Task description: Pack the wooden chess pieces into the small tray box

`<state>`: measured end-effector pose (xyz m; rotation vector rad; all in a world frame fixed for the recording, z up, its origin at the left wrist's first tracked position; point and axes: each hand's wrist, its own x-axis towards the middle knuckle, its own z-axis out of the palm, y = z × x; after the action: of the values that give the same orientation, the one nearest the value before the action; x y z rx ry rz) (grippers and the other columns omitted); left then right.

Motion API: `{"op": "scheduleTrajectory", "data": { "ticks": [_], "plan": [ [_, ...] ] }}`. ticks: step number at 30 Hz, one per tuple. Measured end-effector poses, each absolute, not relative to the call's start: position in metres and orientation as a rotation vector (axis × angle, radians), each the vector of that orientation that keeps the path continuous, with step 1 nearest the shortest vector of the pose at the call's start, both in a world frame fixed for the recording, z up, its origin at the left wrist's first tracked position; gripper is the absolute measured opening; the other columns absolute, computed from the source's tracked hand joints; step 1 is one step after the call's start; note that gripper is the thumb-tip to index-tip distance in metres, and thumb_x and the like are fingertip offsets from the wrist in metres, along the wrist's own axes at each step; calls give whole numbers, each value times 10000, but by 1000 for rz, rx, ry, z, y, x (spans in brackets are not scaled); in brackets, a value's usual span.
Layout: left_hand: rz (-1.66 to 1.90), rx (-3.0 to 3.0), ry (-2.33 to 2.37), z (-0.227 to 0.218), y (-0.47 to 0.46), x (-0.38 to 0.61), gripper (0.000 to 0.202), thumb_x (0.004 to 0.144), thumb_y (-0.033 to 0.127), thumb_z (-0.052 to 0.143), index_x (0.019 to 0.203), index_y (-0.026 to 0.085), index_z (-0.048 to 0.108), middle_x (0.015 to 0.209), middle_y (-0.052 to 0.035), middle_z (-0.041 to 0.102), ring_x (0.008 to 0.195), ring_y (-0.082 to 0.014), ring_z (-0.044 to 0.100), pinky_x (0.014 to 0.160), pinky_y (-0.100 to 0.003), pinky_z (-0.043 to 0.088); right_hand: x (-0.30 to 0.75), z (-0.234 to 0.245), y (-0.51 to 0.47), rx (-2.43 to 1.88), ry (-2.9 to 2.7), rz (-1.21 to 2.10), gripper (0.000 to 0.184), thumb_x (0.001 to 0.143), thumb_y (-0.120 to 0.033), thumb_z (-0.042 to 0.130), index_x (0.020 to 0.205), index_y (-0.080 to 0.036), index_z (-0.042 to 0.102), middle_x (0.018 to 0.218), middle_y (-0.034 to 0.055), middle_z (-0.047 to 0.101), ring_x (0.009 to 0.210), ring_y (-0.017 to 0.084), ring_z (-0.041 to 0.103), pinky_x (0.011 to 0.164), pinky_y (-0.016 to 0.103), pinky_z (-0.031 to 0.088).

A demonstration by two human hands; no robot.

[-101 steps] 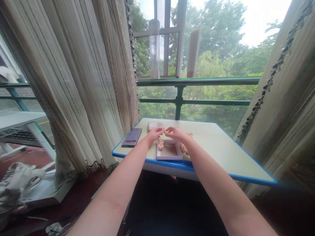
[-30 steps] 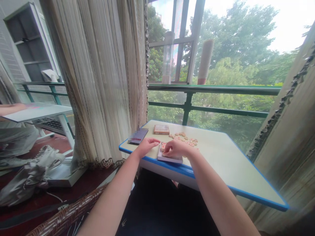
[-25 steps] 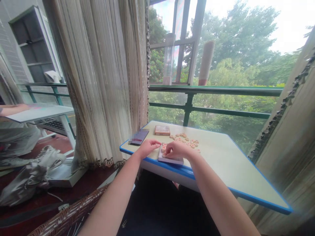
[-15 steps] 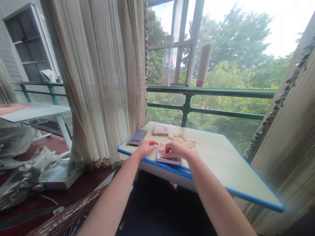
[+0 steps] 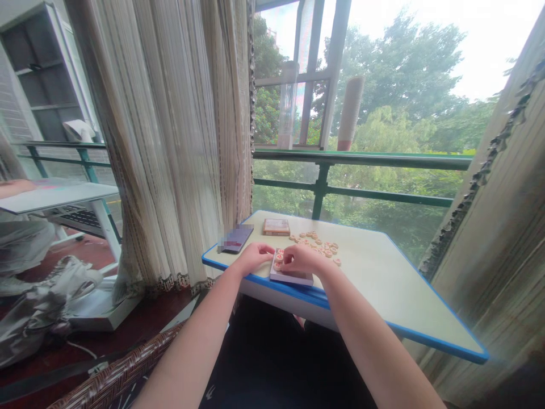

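Note:
A shallow open box (image 5: 293,277) lies at the near edge of the table, with round Chinese chess pieces (image 5: 279,257) bearing red characters along its left side. Over this box is my right hand (image 5: 303,259), its thumb and fingers pinched down at a piece that they largely hide. My left hand (image 5: 255,257) rests just left of the box, fingers stretched toward its left edge and holding nothing; whether they touch it I cannot tell. Beyond my right hand, several loose Chinese chess pieces (image 5: 330,248) are scattered on the tabletop.
A brown flat box (image 5: 276,227) sits at the back of the blue-edged table (image 5: 395,284). Left of it lies a dark phone-like slab (image 5: 237,239), partly blurred. Behind are a curtain (image 5: 183,142) and a green railing (image 5: 361,161). Another person's arm (image 5: 17,187) rests on a white table at far left.
The view has shifted slightly. My right hand has moved only a little over the box, and one loose piece right of it shows more fully. My left hand keeps its place.

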<state>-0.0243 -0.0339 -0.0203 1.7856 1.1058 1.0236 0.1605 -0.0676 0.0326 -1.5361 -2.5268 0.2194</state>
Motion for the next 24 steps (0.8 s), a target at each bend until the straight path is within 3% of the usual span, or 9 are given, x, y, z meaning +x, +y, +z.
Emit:
{"op": "scheduleTrajectory", "data": {
  "ticks": [8, 15, 24],
  "plan": [
    [1017, 1787, 1110, -24, -29, -25, 257, 661, 301, 666, 850, 128, 685, 864, -72, 698, 822, -185, 626, 784, -291, 466, 167, 37, -62, -1540, -2432, 199, 119, 700, -284, 610, 773, -199, 650, 784, 12, 659, 655, 119, 541, 524, 196, 332],
    [1029, 1819, 1221, -28, -25, -23, 397, 600, 385, 727, 893, 125, 666, 902, -91, 688, 843, -203, 622, 773, -303, 468, 165, 31, -58, -1580, -2428, 98, 258, 705, -455, 629, 768, -207, 663, 766, 31, 674, 642, 131, 553, 514, 207, 325],
    [1046, 1831, 1214, -28, -26, -24, 368, 606, 391, 727, 857, 129, 668, 884, -86, 693, 842, -200, 628, 773, -297, 472, 166, 24, -53, -1583, -2427, 131, 288, 712, -502, 603, 735, -218, 646, 724, 13, 661, 618, 131, 537, 503, 219, 322]
  ]
}}
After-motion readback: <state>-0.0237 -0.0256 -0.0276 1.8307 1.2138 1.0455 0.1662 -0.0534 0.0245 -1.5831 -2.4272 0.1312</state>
